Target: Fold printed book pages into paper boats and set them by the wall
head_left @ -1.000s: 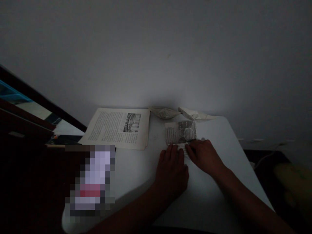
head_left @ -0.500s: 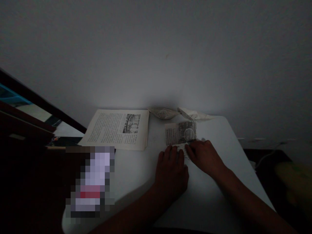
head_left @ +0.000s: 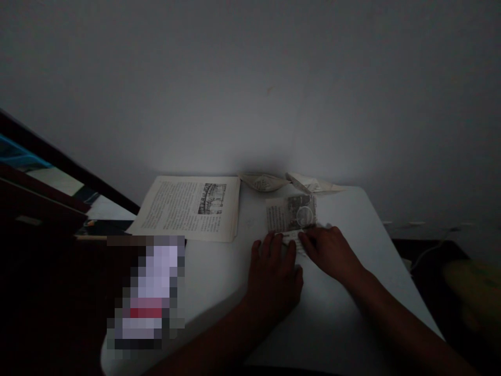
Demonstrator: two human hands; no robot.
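A small folded printed sheet [head_left: 290, 213] lies on the white table [head_left: 352, 308] near the wall. My left hand [head_left: 275, 271] rests flat on the table, its fingers stretched out and their tips touching the sheet's near edge. My right hand [head_left: 331, 251] lies beside it on the right, fingers pressing down on the same near edge. The light is dim, and the part of the sheet under my fingers is hidden.
An open book [head_left: 190, 206] lies at the table's back left. Two folded paper shapes [head_left: 264, 181] [head_left: 311, 184] sit against the wall behind the sheet. A blurred-out patch [head_left: 146, 292] covers the front left. Dark furniture [head_left: 35, 209] stands to the left.
Both hands have stayed on the sheet's near edge; the view has shifted only slightly.
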